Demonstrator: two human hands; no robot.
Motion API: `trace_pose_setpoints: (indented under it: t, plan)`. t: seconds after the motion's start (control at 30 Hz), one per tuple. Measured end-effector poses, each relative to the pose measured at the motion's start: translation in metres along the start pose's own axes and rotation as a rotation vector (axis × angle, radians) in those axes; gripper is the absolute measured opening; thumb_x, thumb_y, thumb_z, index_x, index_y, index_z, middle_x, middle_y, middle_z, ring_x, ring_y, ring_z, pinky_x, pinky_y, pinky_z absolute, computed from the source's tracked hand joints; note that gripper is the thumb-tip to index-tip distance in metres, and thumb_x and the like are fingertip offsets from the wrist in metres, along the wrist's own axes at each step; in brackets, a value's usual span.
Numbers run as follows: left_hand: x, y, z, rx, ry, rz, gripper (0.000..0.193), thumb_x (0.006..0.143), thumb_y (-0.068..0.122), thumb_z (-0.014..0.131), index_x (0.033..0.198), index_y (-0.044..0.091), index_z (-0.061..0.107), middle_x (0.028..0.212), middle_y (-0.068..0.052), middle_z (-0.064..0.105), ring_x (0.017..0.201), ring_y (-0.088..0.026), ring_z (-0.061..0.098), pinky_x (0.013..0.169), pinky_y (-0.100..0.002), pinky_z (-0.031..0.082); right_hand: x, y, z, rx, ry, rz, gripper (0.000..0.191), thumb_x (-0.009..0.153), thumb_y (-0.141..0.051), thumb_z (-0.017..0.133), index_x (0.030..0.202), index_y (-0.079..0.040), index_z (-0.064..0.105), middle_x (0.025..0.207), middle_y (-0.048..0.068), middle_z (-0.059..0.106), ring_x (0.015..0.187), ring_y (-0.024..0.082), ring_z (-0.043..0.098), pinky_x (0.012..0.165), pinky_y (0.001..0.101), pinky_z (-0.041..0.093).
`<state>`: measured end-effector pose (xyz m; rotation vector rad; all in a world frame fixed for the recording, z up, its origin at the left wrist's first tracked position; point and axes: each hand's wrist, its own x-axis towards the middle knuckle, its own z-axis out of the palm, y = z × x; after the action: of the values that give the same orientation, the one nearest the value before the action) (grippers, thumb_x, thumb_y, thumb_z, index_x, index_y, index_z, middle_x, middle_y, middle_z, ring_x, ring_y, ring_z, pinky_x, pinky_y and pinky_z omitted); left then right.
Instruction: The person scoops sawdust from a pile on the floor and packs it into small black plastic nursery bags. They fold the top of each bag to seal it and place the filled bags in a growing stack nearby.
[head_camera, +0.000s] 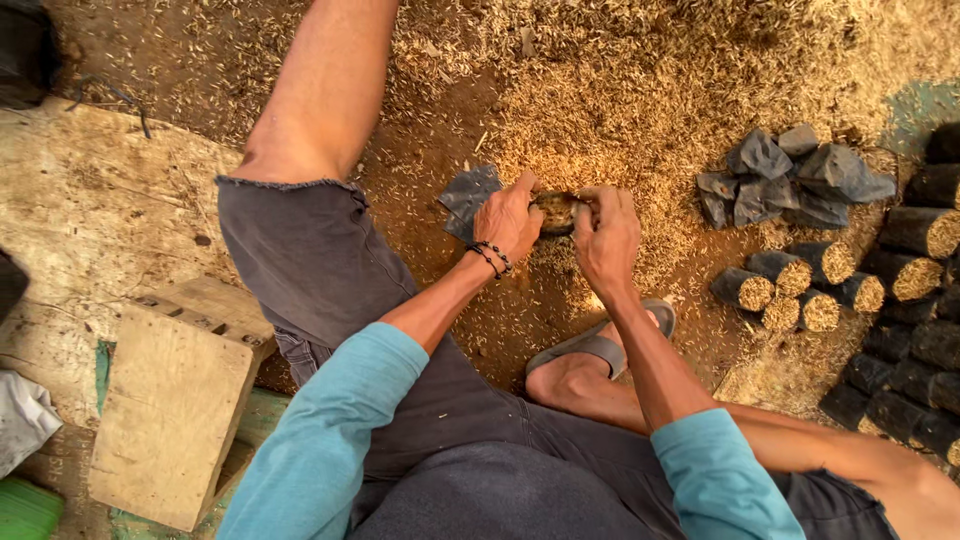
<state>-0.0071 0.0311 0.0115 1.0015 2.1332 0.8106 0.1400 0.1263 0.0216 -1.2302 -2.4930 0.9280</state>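
Here, mid-frame, just above centre: both hands meet on one small black bag (556, 211) packed with husk. Left hand (508, 222), a dark bead bracelet at its wrist, is curled round the bag's left side, thumb on top. Right hand (605, 238) pinches the right edge, fingers bent down over the rim. Both are grasping it; neither lies slack.

Handling, as I judge it: thin, soft plastic film, light, loosely stuffed. It would sag or spill if tipped. Best gripped round the body from both sides, as now, not by the flimsy lip. The fill looks dry and crumbly, not slippery.

Look: dark wall, mouth open upward, pale golden husk showing inside; mostly hidden by fingers.

Around: a flat empty bag (467, 196) lies just left of the hands. Limp grey bags (790, 180) are heaped upper right. Filled bags (800, 285) lie stacked at right. Husk pile (640, 90) spreads above. Wooden stool (175, 410) sits lower left.
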Motion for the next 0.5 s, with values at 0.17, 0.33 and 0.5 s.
trace_pose_setpoints:
  t: [0.17,0.33,0.5]
  plan:
    - [0.002,-0.002,-0.001,0.060,-0.101,-0.052,0.036,0.087,0.010,0.064,0.122,0.002,0.056,0.081,-0.020,0.069,0.072,-0.036,0.070,0.062,-0.051,0.054,0.006,0.019,-0.008,0.214,-0.209,0.221,0.025,0.100,-0.019,0.060,0.121,-0.008,0.069,0.114,0.014,0.072,0.093,0.024,0.068,0.077,0.0394,0.059]
    - [-0.001,-0.025,0.015,0.086,0.156,0.147,0.045,0.086,0.019,0.071,0.121,-0.004,0.058,0.105,-0.029,0.065,0.087,-0.042,0.065,0.067,-0.053,0.055,0.004,0.064,-0.013,-0.094,0.286,0.138,0.047,0.110,-0.034,0.049,0.143,-0.002,0.057,0.150,0.023,0.052,0.139,0.038,0.046,0.117,0.0554,0.036]
    - [0.011,-0.044,0.035,0.046,0.215,0.340,0.027,0.096,0.012,0.062,0.120,0.003,0.070,0.104,-0.020,0.070,0.089,-0.034,0.068,0.072,-0.043,0.061,-0.027,0.081,0.026,-0.041,0.214,0.204,0.068,0.112,-0.045,0.035,0.162,0.001,0.027,0.168,0.031,0.017,0.156,0.043,0.014,0.125,0.0578,0.012]
